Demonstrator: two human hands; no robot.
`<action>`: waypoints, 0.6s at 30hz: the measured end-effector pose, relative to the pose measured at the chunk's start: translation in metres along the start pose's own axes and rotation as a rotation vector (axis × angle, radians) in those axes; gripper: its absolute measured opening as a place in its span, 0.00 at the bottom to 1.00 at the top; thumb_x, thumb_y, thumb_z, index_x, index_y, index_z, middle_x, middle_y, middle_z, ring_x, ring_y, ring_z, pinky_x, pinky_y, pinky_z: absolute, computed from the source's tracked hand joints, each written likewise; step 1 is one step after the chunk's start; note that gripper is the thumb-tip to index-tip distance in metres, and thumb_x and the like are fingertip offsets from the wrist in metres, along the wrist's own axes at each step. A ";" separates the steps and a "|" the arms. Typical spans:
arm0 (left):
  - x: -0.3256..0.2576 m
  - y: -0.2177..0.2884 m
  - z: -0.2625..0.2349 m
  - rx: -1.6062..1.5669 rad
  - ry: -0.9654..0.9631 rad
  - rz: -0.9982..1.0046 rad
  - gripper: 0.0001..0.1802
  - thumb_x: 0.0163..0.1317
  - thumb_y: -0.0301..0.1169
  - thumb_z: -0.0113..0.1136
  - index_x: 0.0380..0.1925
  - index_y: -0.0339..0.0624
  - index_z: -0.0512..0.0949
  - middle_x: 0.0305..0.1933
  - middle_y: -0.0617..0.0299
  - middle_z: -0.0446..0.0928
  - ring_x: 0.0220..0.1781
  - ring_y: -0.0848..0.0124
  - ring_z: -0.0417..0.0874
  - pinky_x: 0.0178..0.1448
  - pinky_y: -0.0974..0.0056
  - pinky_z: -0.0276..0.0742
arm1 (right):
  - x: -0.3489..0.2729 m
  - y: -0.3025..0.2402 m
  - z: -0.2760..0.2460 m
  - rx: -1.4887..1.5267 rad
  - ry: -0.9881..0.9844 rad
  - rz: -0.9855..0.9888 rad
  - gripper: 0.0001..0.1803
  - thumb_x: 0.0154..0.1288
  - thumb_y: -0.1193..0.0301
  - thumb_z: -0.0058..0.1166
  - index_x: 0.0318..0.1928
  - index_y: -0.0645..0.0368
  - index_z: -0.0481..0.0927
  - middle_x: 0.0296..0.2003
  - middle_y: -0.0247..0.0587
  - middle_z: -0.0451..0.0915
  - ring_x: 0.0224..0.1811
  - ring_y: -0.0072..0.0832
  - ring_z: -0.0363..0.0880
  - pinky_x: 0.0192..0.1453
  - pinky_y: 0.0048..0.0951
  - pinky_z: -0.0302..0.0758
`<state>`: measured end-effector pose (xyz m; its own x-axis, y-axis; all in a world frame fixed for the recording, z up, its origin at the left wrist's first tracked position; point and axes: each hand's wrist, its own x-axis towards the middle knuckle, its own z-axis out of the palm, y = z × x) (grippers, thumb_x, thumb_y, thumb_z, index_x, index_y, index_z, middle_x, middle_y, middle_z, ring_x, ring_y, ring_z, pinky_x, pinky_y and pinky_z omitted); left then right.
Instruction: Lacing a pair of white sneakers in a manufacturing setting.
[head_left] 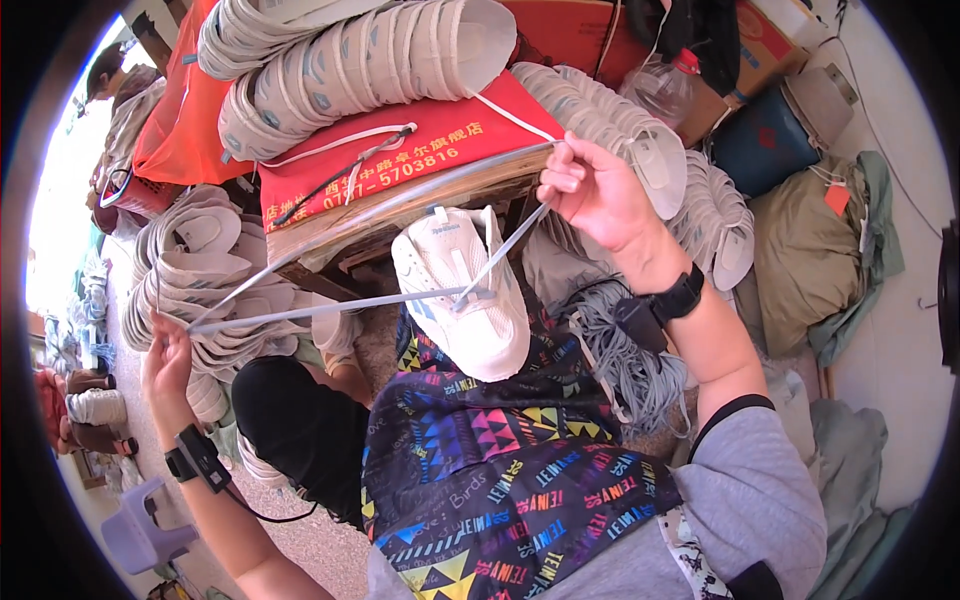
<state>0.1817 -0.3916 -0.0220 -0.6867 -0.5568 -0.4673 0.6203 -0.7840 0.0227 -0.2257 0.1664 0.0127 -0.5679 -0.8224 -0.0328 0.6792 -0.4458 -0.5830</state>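
A white sneaker (500,335) rests toe toward me on my apron (480,440), below the edge of a wooden bench (340,245). A flat grey shoelace (320,311) runs from its lower eyelets out to both hands. My left hand (168,360), stretched far to the left, has its fingers closed on the lace where two strands meet. Up at the right, above the shoe, my right hand (595,190) is closed too, pinching the lace between thumb and fingers. The strands between shoe and hands are pulled fairly straight.
Nested shoe uppers (370,70) lie on the bench's red cover (440,135), beside a loose white and black cord. More uppers (200,260) are stacked at left. Grey laces (635,350) hang in a bundle at right. Farther back are a plastic bottle (660,85) and a blue container (765,130).
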 end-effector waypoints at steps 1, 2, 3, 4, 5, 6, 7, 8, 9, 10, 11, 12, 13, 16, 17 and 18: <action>0.001 0.020 -0.013 0.000 0.003 -0.005 0.13 0.74 0.26 0.38 0.45 0.35 0.74 0.49 0.46 0.81 0.48 0.57 0.82 0.59 0.57 0.73 | -0.001 -0.003 -0.018 0.080 0.131 -0.001 0.13 0.73 0.69 0.46 0.28 0.57 0.71 0.20 0.28 0.67 0.26 0.21 0.69 0.45 0.33 0.74; 0.001 0.038 -0.024 0.015 0.050 0.063 0.12 0.73 0.26 0.38 0.44 0.36 0.74 0.50 0.45 0.81 0.48 0.57 0.83 0.59 0.56 0.73 | -0.002 -0.009 -0.036 0.159 0.262 -0.002 0.12 0.73 0.70 0.46 0.29 0.58 0.73 0.18 0.26 0.65 0.22 0.20 0.68 0.41 0.32 0.74; 0.000 0.058 -0.036 0.030 0.097 0.132 0.12 0.73 0.25 0.37 0.42 0.37 0.73 0.50 0.44 0.81 0.48 0.56 0.83 0.59 0.55 0.72 | -0.004 -0.019 -0.057 0.186 0.304 -0.040 0.12 0.72 0.70 0.46 0.29 0.58 0.72 0.17 0.26 0.65 0.20 0.20 0.66 0.40 0.31 0.73; -0.007 0.086 -0.046 0.028 0.097 0.140 0.12 0.73 0.25 0.37 0.42 0.37 0.73 0.50 0.44 0.81 0.48 0.56 0.83 0.59 0.55 0.72 | -0.005 -0.032 -0.078 0.215 0.339 -0.070 0.11 0.71 0.71 0.47 0.28 0.58 0.72 0.16 0.25 0.64 0.18 0.19 0.65 0.40 0.30 0.73; -0.019 0.117 -0.054 -0.072 0.100 0.171 0.11 0.73 0.25 0.37 0.42 0.38 0.72 0.51 0.44 0.81 0.48 0.57 0.83 0.58 0.54 0.72 | -0.005 -0.048 -0.097 0.153 0.362 -0.092 0.09 0.70 0.72 0.47 0.30 0.59 0.73 0.16 0.24 0.64 0.18 0.19 0.65 0.39 0.30 0.73; -0.024 0.141 -0.060 -0.163 0.106 0.197 0.10 0.73 0.25 0.36 0.41 0.38 0.71 0.51 0.44 0.80 0.49 0.57 0.82 0.57 0.53 0.72 | -0.009 -0.065 -0.120 0.096 0.392 -0.120 0.07 0.69 0.72 0.48 0.31 0.60 0.73 0.15 0.24 0.64 0.17 0.18 0.64 0.38 0.30 0.72; -0.035 0.164 -0.064 -0.159 0.110 0.206 0.10 0.73 0.25 0.36 0.41 0.38 0.71 0.51 0.44 0.80 0.49 0.57 0.82 0.57 0.53 0.72 | -0.013 -0.080 -0.133 0.070 0.524 -0.087 0.03 0.67 0.76 0.47 0.36 0.62 0.73 0.18 0.26 0.66 0.18 0.19 0.65 0.36 0.29 0.72; -0.044 0.184 -0.064 -0.130 0.147 0.320 0.12 0.73 0.26 0.36 0.42 0.36 0.72 0.52 0.43 0.80 0.49 0.57 0.81 0.56 0.53 0.72 | -0.020 -0.097 -0.147 0.042 0.658 -0.057 0.05 0.66 0.79 0.47 0.41 0.65 0.73 0.20 0.28 0.68 0.18 0.20 0.66 0.34 0.28 0.73; -0.045 0.192 -0.061 -0.102 0.184 0.423 0.14 0.74 0.28 0.36 0.44 0.34 0.73 0.53 0.43 0.80 0.50 0.58 0.81 0.55 0.53 0.72 | -0.031 -0.120 -0.164 0.039 0.735 -0.078 0.11 0.63 0.83 0.46 0.47 0.67 0.72 0.21 0.30 0.68 0.19 0.20 0.67 0.31 0.24 0.72; -0.020 0.175 -0.066 -0.015 0.214 0.499 0.19 0.73 0.29 0.37 0.50 0.29 0.75 0.47 0.47 0.81 0.44 0.61 0.78 0.51 0.54 0.71 | -0.057 -0.153 -0.179 0.007 0.848 -0.127 0.17 0.61 0.88 0.45 0.52 0.69 0.71 0.23 0.31 0.69 0.20 0.21 0.68 0.28 0.21 0.71; -0.034 0.199 -0.060 0.043 0.129 0.534 0.20 0.73 0.29 0.36 0.52 0.28 0.75 0.43 0.50 0.80 0.40 0.63 0.76 0.49 0.55 0.70 | -0.073 -0.183 -0.201 0.064 0.906 -0.199 0.22 0.59 0.90 0.45 0.55 0.67 0.70 0.25 0.34 0.69 0.20 0.22 0.68 0.26 0.20 0.71; -0.057 0.227 -0.044 0.112 0.038 0.577 0.21 0.73 0.29 0.36 0.54 0.27 0.75 0.39 0.54 0.79 0.37 0.65 0.73 0.47 0.56 0.69 | -0.094 -0.211 -0.228 0.136 0.957 -0.266 0.26 0.58 0.91 0.44 0.59 0.66 0.68 0.28 0.37 0.70 0.21 0.24 0.69 0.24 0.20 0.71; -0.060 0.237 -0.033 0.150 0.071 0.647 0.21 0.73 0.28 0.37 0.55 0.27 0.75 0.38 0.56 0.78 0.35 0.66 0.71 0.46 0.57 0.69 | -0.125 -0.240 -0.242 0.097 1.018 -0.319 0.32 0.55 0.92 0.46 0.62 0.63 0.67 0.27 0.36 0.68 0.21 0.25 0.68 0.23 0.21 0.71; -0.087 0.260 -0.023 0.281 0.035 0.643 0.17 0.70 0.24 0.41 0.52 0.27 0.76 0.38 0.55 0.78 0.35 0.67 0.73 0.44 0.61 0.72 | -0.216 -0.297 -0.256 -1.006 0.850 -0.406 0.15 0.62 0.85 0.40 0.47 0.63 0.75 0.21 0.28 0.60 0.19 0.22 0.61 0.26 0.22 0.63; -0.075 0.242 -0.044 0.522 0.194 0.814 0.16 0.70 0.24 0.42 0.50 0.29 0.77 0.39 0.55 0.80 0.36 0.68 0.75 0.43 0.63 0.74 | -0.226 -0.315 -0.253 -0.474 1.251 -0.604 0.13 0.64 0.79 0.43 0.47 0.63 0.76 0.20 0.27 0.61 0.17 0.21 0.60 0.23 0.22 0.59; -0.049 0.216 -0.058 0.764 0.332 0.951 0.14 0.70 0.24 0.44 0.47 0.30 0.77 0.40 0.55 0.81 0.37 0.69 0.77 0.42 0.65 0.76 | -0.243 -0.331 -0.249 -0.511 1.277 -0.630 0.13 0.64 0.79 0.43 0.47 0.63 0.76 0.20 0.27 0.61 0.17 0.21 0.60 0.23 0.22 0.59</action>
<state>0.3717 -0.5173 -0.0457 0.1061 -0.9775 -0.1820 0.3626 -0.1324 0.9225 -0.4288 0.6017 0.0115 -0.8889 0.4201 -0.1826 0.1007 -0.2096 -0.9726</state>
